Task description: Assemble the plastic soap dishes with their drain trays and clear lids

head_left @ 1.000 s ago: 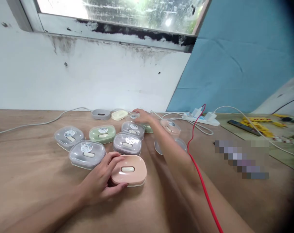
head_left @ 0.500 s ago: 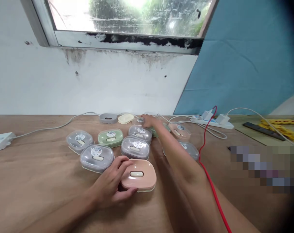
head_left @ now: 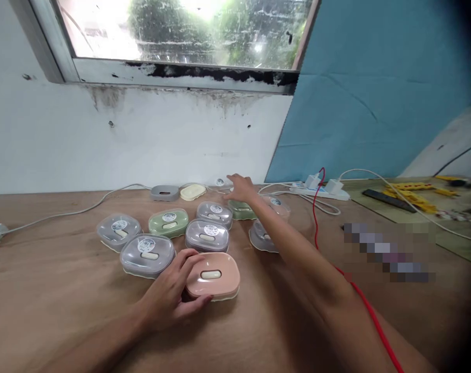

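Observation:
My left hand [head_left: 176, 285] grips the near left side of a pink soap box [head_left: 219, 282], thumb at the front edge and fingers over the top. Across the table, my right hand [head_left: 242, 188] is stretched out near the wall. Its fingers pinch the edge of a clear lid [head_left: 219, 182] with a round sticker, raised off the table. Grey soap boxes [head_left: 207, 235] with clear lids and stickers stand behind the pink one. A green soap box [head_left: 168, 223] is among them, and another green one [head_left: 241, 210] sits below my right wrist.
A grey tray [head_left: 164, 192] and a cream oval piece [head_left: 193, 192] lie along the wall. To the right are a white power strip [head_left: 328, 191] with plugs and a red cable [head_left: 375, 316] running beside my right forearm. Yellow parts [head_left: 410, 197] lie at the far right.
My right hand has lifted the clear stickered lid up from the table by the wall. My left hand stays on the pink soap box. The view has swung a little to the right.

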`<state>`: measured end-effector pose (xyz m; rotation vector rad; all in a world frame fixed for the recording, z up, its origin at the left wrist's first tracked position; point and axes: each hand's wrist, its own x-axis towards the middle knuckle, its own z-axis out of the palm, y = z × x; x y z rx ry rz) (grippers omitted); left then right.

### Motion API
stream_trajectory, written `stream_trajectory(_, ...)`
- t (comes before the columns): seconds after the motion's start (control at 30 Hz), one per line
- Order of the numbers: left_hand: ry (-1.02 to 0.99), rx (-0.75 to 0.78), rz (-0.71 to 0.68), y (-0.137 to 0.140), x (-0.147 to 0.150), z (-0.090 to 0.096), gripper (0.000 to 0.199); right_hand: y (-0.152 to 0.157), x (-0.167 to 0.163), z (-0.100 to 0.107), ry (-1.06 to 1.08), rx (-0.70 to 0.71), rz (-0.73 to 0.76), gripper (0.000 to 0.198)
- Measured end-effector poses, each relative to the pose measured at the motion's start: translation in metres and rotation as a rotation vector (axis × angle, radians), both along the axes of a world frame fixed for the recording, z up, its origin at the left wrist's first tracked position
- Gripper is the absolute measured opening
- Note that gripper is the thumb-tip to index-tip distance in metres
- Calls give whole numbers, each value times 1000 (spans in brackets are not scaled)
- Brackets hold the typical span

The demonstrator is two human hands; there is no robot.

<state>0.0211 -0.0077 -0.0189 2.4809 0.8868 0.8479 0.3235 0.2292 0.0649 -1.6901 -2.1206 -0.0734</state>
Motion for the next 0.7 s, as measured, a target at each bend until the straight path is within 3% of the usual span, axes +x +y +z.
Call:
stream_trajectory(0.1,-34,17,8,0,0,1,67,-39,7,0,149,164,43,80)
stream_trajectory(0.23,-65,33,33,-2,1,4,71,-113,5,-25,284,224,227,71)
stream_trajectory(0.37,-72,25,66,-3,1,1,86,-176,-4,-63,560,293,591,84)
stream_trajectory(0.5,-96,-67,101,-2,-1,-4,98,-197,-9,-80,480,317,733,90)
stream_trajectory(0.7,-164,-196,99,-2,-3,-4,112,-194,-8,-75,355,295,913,99)
